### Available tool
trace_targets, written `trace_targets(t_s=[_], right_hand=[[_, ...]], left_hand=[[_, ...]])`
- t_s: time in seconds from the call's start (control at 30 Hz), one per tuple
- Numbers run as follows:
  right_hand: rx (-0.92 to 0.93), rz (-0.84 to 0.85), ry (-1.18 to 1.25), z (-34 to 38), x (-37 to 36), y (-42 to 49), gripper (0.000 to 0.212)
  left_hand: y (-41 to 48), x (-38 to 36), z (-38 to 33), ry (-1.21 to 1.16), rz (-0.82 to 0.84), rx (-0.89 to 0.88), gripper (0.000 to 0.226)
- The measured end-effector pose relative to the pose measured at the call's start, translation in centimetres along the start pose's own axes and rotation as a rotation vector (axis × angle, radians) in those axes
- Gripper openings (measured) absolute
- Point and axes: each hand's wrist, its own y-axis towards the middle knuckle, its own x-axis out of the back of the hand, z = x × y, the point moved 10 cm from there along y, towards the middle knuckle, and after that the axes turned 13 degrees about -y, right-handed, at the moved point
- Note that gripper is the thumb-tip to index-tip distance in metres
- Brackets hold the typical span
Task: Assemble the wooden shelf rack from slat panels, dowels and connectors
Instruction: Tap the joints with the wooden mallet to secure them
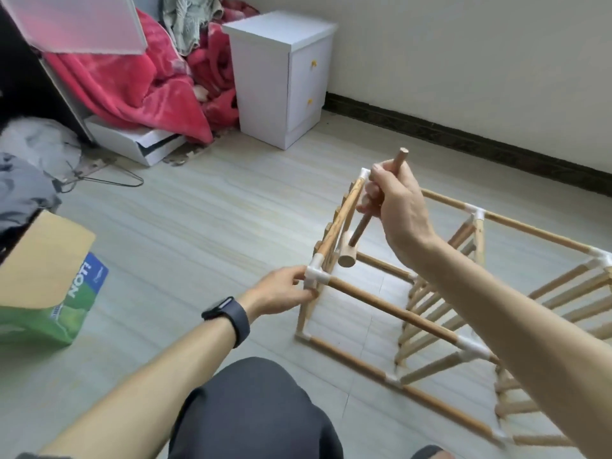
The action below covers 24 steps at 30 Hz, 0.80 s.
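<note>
The person's knee (251, 409) sits nearest, in front of the shelf rack (390, 313), which lies on its side on the floor (215, 210). The left hand (281, 289), with a dark wristband (228, 314), is at the rack's near upper corner, its grip closed on the white connector (314, 276). Above that corner the right hand (397, 207) has its grip clamped around the handle of a wooden mallet (347, 255). The mallet's head hangs down, just beside the top dowel. A cardboard box (49, 276) stands left of the rack, well apart. Beyond the rack are a white cabinet (281, 77) and a red blanket (132, 87).
</note>
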Motion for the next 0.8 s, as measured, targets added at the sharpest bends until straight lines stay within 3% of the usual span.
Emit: trace_targets(t_s=[0.17,0.23,0.3,0.43,0.57,0.67,0.73,0.8], right_hand=[[0.026,-0.058,0.151,-1.3,-3.5,-1.0,0.048],[0.049,-0.092,0.159,-1.3,-4.4,-1.6,0.053],[0.116,-0.136,0.179,0.4,-4.4,-1.4,0.054],[0.335,-0.185,0.373,4.9,-3.1,0.3,0.051],[0.118,-0.134,0.125,-0.8,-6.9,-0.8,0.044],[0.162,-0.037,-0.008,0.0,-8.2,0.3,0.045],[0.327,-0.065,0.179,2.8,-6.5,1.3,0.047],[0.362,-0.066,0.268,2.4,-6.6,1.0,0.049]], left_hand=[[0.8,-0.4,0.1,0.161,-0.096,-0.091,0.012],[1.0,-0.3,0.7,0.218,-0.100,-0.084,0.018],[1.2,-0.1,1.1,0.253,-0.118,-0.091,0.029],[1.1,0.0,1.6,0.201,-0.146,-0.123,0.029],[1.4,-0.1,2.1,0.210,-0.125,-0.088,0.040],[1.5,0.1,2.3,0.187,-0.135,-0.110,0.041],[1.4,0.1,2.1,0.173,-0.149,-0.135,0.039],[1.4,0.0,2.3,0.163,-0.143,-0.129,0.041]])
